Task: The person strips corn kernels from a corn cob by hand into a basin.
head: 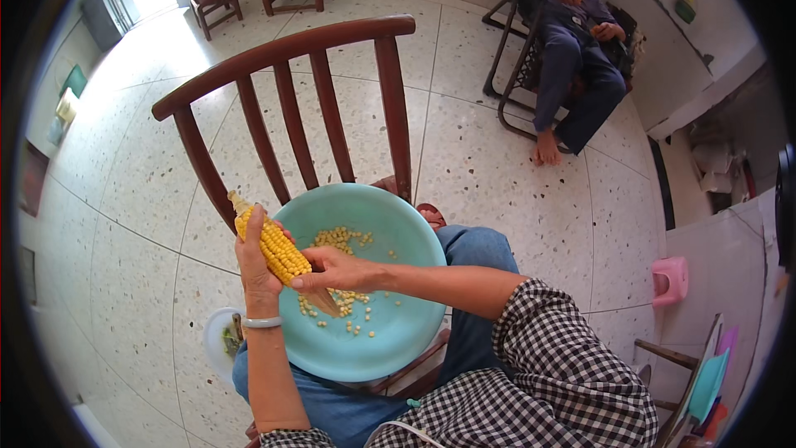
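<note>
An ear of yellow corn is held at a slant above the left side of a turquoise plastic basin. My left hand wraps around the ear, its thumb along the upper side. At the lower end, my right hand grips the corn with thumb and fingers. A dry piece of husk hangs below that hand. Loose corn kernels lie scattered on the basin's bottom, partly hidden by my right hand and forearm.
The basin rests on a wooden chair between my knees. A white bowl with plant scraps stands at lower left. At the upper right a person sits in a folding chair. A pink plastic stool stands at right.
</note>
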`<state>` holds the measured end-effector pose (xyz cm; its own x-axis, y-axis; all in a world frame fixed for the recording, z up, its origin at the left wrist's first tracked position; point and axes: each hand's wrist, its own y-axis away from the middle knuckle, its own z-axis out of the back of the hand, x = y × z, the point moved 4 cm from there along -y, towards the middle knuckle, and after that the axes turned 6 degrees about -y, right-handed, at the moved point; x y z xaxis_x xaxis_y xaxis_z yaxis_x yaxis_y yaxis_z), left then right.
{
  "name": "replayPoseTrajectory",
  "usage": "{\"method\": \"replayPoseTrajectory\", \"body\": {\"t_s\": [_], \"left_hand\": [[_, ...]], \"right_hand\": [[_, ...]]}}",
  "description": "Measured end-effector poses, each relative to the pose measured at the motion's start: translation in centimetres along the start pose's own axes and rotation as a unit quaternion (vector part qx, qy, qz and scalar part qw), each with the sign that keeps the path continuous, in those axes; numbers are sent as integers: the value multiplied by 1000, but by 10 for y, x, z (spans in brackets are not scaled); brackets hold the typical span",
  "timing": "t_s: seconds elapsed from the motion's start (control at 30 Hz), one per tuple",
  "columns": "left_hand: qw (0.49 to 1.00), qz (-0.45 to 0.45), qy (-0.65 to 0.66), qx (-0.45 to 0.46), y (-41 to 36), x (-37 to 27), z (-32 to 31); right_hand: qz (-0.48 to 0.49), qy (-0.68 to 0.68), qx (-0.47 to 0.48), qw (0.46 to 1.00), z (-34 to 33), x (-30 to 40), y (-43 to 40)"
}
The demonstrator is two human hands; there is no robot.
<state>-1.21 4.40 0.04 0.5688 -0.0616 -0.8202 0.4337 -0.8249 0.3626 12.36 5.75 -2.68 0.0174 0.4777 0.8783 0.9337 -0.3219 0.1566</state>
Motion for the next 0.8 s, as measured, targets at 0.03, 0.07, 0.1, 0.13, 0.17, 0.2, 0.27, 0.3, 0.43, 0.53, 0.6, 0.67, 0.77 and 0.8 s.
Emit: {"method": "replayPoseTrajectory", "body": {"t_s": [0.03,0.07,0.1,0.13,0.17,0.2,0.27,0.3,0.43,0.53,0.6,0.67,0.77,0.8], "left_hand": [[1000,-2,0,-2,-1,-1,1],[1000,-2,0,-2,-2,-2,2],[1000,-5,1,3,-3,-2,3],[1000,-9,2,9,-4,-3,4],[1000,-8,2,9,-4,-3,4],[1000,-14,-1,8,-5,-4,3],[1000,-19,-4,8,-7,-4,4],[1000,-22,-3,5,-8,-6,6],[999,-40,0,-17,-10,-11,8],[999,-39,-3,-2,-14,-6,6],[999,-37,-7,5,-12,-5,8],[1000,-19,18,17,-12,0,4],[999,-5,29,25,-13,2,4],[999,-5,29,25,-13,2,4]], "right_hand": [[14,-12,11,1000,-1,2,0],[28,-23,22,999,-3,4,0],[28,-23,22,999,-2,4,0],[36,-26,27,999,-2,4,0],[44,-28,31,998,-2,4,0],[44,-28,30,998,-2,5,0],[41,-21,27,999,-1,5,1],[42,-21,26,999,0,6,2],[76,165,3,983,4,8,5],[39,65,-9,997,11,3,5],[-13,-39,-11,999,5,3,3],[-29,-164,-4,986,2,6,4],[-31,-209,-1,977,2,0,2],[-30,-209,-1,978,2,0,2]]}}
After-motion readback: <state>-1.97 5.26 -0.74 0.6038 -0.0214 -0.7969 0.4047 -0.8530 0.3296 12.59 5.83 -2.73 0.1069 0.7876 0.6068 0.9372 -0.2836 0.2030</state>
